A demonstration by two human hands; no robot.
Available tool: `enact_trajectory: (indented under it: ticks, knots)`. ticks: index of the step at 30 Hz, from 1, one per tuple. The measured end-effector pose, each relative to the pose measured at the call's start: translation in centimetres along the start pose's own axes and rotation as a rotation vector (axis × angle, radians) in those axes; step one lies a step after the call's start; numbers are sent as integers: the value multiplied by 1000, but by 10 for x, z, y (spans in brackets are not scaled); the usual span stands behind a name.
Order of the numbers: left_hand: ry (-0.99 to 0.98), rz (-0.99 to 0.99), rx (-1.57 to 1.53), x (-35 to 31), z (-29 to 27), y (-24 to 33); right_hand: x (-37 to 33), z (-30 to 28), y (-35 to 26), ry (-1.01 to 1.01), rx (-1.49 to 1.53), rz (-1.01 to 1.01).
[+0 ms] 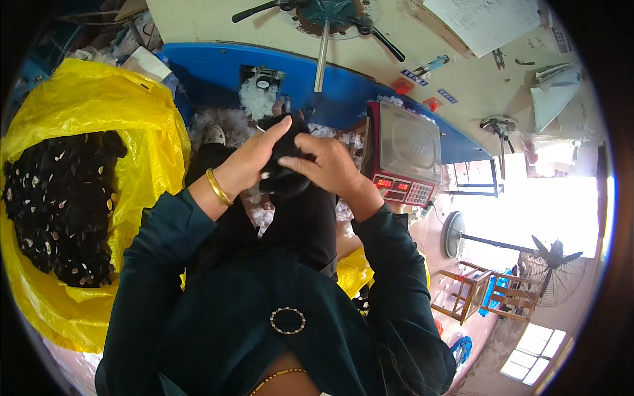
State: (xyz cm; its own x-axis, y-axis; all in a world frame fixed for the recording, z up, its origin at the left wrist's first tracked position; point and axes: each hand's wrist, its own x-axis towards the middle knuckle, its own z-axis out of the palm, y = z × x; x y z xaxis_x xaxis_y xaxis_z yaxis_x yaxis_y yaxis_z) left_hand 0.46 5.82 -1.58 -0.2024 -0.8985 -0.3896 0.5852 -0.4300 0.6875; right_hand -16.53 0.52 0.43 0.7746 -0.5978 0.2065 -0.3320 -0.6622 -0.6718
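Observation:
Between my two hands, above my lap, is a small black plush piece (288, 181), soft and furry-looking. My left hand (254, 155) is closed on its left side, thumb up along the top. From the right, my right hand (330, 165) grips the same piece, its fingers and thumb bent over the top. A small pale spot shows at its left edge. Part of the piece is hidden under my fingers. Beyond my hands, a metal tube (322, 56) points toward me from the machine panel.
On the left stands a yellow bag (152, 125) filled with black plush pieces (59, 204). White stuffing (257, 99) lies around a blue panel (205, 66). To the right is a red scale (409, 145); farther off are a fan (548, 264) and wooden stools (465, 290).

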Motion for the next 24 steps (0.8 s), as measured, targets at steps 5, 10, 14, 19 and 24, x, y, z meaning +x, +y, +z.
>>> enact_trajectory:
  ticks: [5, 10, 14, 19, 24]
  knots:
    - [-87, 92, -105, 28, 6, 28, 55, -31, -6, 514, -185, 46]
    - [135, 310, 192, 32, 20, 25, 108, -32, 24, 638, -255, 76]
    - [181, 342, 204, 18, 25, 17, 90, -17, 11, 616, -364, -80]
    - [80, 460, 263, 35, 32, 24, 152, -55, 65, 728, -431, 150]
    - [194, 611, 640, 51, 22, 19, 157, -48, 72, 711, -415, 62]
